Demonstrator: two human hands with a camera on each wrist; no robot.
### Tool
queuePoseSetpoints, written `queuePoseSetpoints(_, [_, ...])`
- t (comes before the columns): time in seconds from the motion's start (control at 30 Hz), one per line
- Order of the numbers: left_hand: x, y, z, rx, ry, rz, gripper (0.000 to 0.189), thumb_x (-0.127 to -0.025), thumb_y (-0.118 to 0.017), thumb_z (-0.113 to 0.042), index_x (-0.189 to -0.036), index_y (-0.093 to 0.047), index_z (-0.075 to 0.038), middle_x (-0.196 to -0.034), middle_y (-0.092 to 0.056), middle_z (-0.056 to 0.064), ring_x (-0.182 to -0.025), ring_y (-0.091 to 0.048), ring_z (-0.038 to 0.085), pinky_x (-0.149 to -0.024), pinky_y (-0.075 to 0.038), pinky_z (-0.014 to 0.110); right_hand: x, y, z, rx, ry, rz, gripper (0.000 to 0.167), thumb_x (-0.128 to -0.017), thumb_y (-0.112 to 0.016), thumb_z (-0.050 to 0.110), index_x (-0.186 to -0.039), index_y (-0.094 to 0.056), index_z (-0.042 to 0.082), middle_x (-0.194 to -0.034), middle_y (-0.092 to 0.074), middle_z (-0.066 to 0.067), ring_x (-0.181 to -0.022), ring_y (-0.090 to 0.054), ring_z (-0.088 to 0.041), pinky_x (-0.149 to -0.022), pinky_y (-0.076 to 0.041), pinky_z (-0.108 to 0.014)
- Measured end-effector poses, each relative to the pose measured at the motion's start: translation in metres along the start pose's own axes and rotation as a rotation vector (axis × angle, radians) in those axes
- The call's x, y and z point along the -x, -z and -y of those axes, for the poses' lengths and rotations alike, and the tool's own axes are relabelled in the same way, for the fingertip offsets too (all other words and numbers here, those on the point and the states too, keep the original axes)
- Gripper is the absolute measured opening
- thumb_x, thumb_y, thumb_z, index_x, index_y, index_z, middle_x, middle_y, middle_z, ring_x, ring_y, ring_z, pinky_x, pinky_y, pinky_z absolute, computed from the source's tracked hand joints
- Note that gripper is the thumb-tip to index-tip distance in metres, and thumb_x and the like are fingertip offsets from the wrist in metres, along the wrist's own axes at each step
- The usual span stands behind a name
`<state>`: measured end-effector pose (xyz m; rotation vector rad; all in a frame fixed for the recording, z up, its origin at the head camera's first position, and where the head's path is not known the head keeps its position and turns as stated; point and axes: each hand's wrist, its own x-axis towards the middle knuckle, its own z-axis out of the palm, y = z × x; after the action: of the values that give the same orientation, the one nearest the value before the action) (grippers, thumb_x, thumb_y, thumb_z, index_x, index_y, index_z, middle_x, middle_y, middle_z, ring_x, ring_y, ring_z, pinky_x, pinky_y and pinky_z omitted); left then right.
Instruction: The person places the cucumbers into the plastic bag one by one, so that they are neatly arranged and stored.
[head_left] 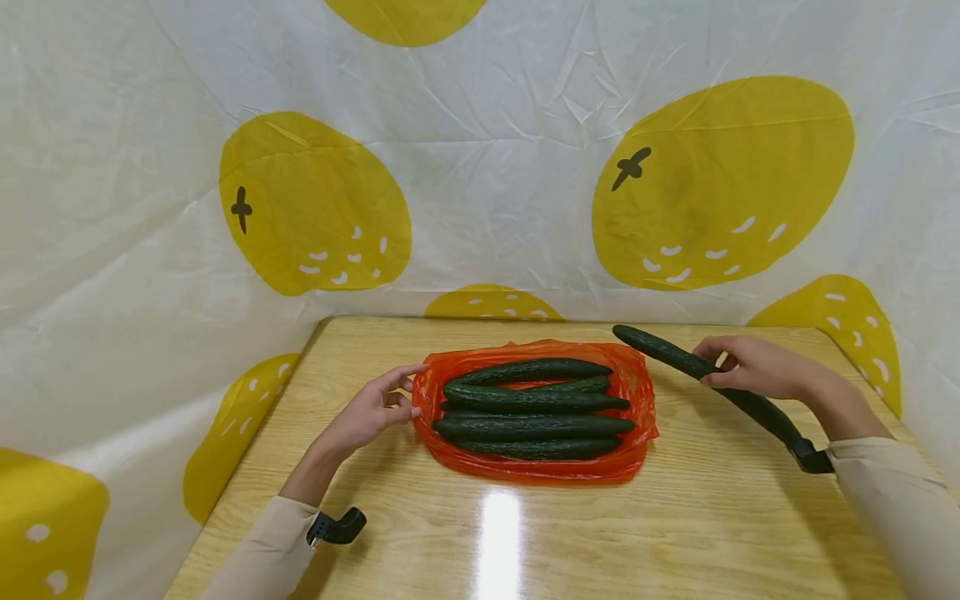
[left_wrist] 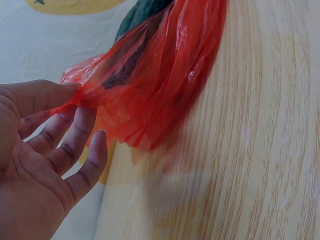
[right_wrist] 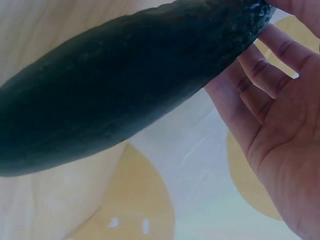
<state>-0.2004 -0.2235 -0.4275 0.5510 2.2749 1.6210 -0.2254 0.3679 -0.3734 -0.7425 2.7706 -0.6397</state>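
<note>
My right hand (head_left: 757, 367) grips a long dark green cucumber (head_left: 667, 352) around its middle, to the right of a red plastic bag (head_left: 540, 475). One end of this cucumber points to the back left, the other slants down toward my wrist. In the right wrist view the cucumber (right_wrist: 115, 85) fills much of the picture, thumb and fingers about its far part. Several more cucumbers (head_left: 532, 427) lie side by side in the opened bag. At the bag's left edge, my left hand (head_left: 378, 404) pinches the thin red plastic (left_wrist: 145, 100) between thumb and fingers.
Everything stands on a light wooden table (head_left: 570, 542) with a bright reflection near the front. A white sheet (head_left: 495, 183) printed with yellow fruit hangs behind and along the sides. A black wrist camera (head_left: 337, 527) sits at my left sleeve, another (head_left: 810, 457) at my right.
</note>
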Motion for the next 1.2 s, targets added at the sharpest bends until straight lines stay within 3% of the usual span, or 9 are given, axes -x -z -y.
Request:
queuePoseSetpoints(0.4, [0.000,0.000,-0.004,0.007,0.010,0.001,0.064,-0.094,-0.068,0.002,-0.152,-0.044,-0.004,-0.117,-0.049,0.020,-0.090,-0.063,0.027,-0.076,-0.058,0.029,-0.014,0.008,0.018,-0.031,0.061,-0.051,0.039,-0.092,-0.076,0.022,-0.126,-0.065,0.007,-0.117,-0.068,-0.004,-0.096,-0.065,-0.020,-0.076,-0.057,-0.032])
queuePoseSetpoints(0.63, [0.000,0.000,-0.003,0.003,0.009,0.001,0.064,-0.093,-0.068,0.003,-0.152,-0.043,-0.003,-0.117,-0.050,0.021,-0.091,-0.063,0.028,-0.076,-0.058,0.028,-0.026,0.009,0.034,-0.040,0.083,-0.041,0.038,-0.093,-0.076,0.023,-0.127,-0.065,0.011,-0.119,-0.067,-0.004,-0.103,-0.063,-0.022,-0.082,-0.058,-0.036])
queuePoseSetpoints(0.83, [0.001,0.000,-0.003,0.007,0.021,-0.003,0.064,-0.094,-0.068,0.003,-0.152,-0.043,-0.003,-0.117,-0.049,0.020,-0.091,-0.063,0.028,-0.077,-0.058,0.028,-0.036,0.006,0.046,-0.042,0.132,-0.050,0.034,-0.092,-0.077,0.020,-0.124,-0.067,0.019,-0.117,-0.066,0.005,-0.102,-0.063,-0.020,-0.083,-0.056,-0.035])
queuePoseSetpoints(1.2, [0.000,-0.001,-0.003,0.019,0.025,-0.002,0.063,-0.095,-0.067,0.002,-0.152,-0.043,-0.004,-0.118,-0.049,0.020,-0.092,-0.063,0.028,-0.083,-0.059,0.041,-0.056,0.001,0.060,-0.032,0.214,-0.059,0.031,-0.090,-0.077,0.014,-0.118,-0.069,0.026,-0.112,-0.064,0.011,-0.094,-0.058,-0.014,-0.079,-0.050,-0.033])
